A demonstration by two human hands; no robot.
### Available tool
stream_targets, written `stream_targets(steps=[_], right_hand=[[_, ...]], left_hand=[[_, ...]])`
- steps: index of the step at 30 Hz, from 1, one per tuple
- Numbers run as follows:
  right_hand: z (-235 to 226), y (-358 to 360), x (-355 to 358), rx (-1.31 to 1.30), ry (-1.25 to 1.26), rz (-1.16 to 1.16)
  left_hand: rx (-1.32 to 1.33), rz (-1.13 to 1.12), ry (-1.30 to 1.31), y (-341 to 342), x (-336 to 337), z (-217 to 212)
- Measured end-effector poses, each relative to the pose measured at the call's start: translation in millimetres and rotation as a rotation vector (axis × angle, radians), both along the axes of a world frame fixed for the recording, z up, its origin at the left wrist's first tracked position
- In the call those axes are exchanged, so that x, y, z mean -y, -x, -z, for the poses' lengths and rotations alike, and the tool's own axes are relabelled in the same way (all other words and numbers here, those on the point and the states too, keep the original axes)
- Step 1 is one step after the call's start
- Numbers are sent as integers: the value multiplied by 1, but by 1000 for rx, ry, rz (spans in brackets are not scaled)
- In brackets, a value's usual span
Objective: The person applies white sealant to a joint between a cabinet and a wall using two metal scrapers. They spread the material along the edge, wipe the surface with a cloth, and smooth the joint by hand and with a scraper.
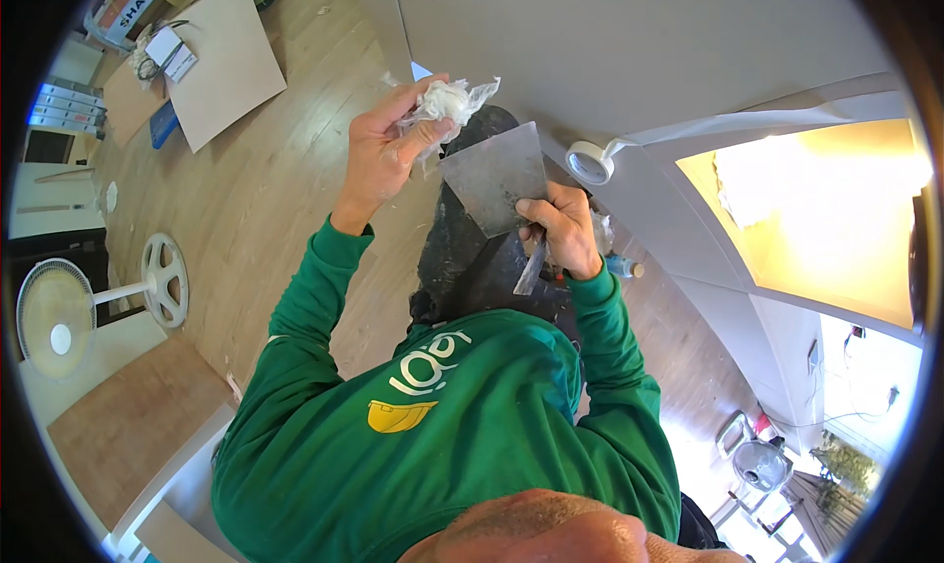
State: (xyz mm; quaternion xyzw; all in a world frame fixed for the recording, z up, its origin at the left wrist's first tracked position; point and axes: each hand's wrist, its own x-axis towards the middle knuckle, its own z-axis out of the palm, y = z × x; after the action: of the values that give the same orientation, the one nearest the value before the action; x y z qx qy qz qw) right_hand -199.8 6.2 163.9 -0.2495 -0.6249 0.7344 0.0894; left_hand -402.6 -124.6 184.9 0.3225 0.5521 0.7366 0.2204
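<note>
My left hand [379, 160] is raised and closed round a crumpled wad of white paper or thin plastic [449, 103], with loose ends sticking out past the fingers. Just right of the wad, a flat grey metal filling blade [492, 177] is pinched by its lower corner in my right hand [567, 231], thumb on top. Its face is smudged. Below the same hand hangs a narrow translucent strip [531, 270]; whether the fingers grip it too is unclear. Wad and blade are close together, over my dark, stained trousers [447, 238].
A roll of white tape [590, 162] hangs by its loose end from the grey panel [629, 52] at right, near a lit opening [826, 229]. A small bottle [624, 267] lies beyond my right wrist. At left are a white fan [59, 317] and a board [231, 66].
</note>
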Motion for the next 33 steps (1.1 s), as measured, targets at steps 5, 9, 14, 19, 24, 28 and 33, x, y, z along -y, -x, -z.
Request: stream_targets(steps=[5,9,14,19,24,28,33], right_hand=[[-6,5,2,-3,115,-27],[-2,9,11,-86,30,-101],[24,15,34,-125,-66,-144],[28,-39,42,-46,84,-51],[64,-175,38,243,358,394],[115,-267,44,345,411,833],[180,-306,20,455,362,983]], left_hand=[[-346,137,210,-3,4,13],[-258,174,448,-3,3,27],[-268,96,428,-3,15,52],[-128,-108,590,115,37,140],[-800,-222,1108,395,95,160],[-1340,-540,1398,411,35,67],[-818,191,869,114,-49,7]])
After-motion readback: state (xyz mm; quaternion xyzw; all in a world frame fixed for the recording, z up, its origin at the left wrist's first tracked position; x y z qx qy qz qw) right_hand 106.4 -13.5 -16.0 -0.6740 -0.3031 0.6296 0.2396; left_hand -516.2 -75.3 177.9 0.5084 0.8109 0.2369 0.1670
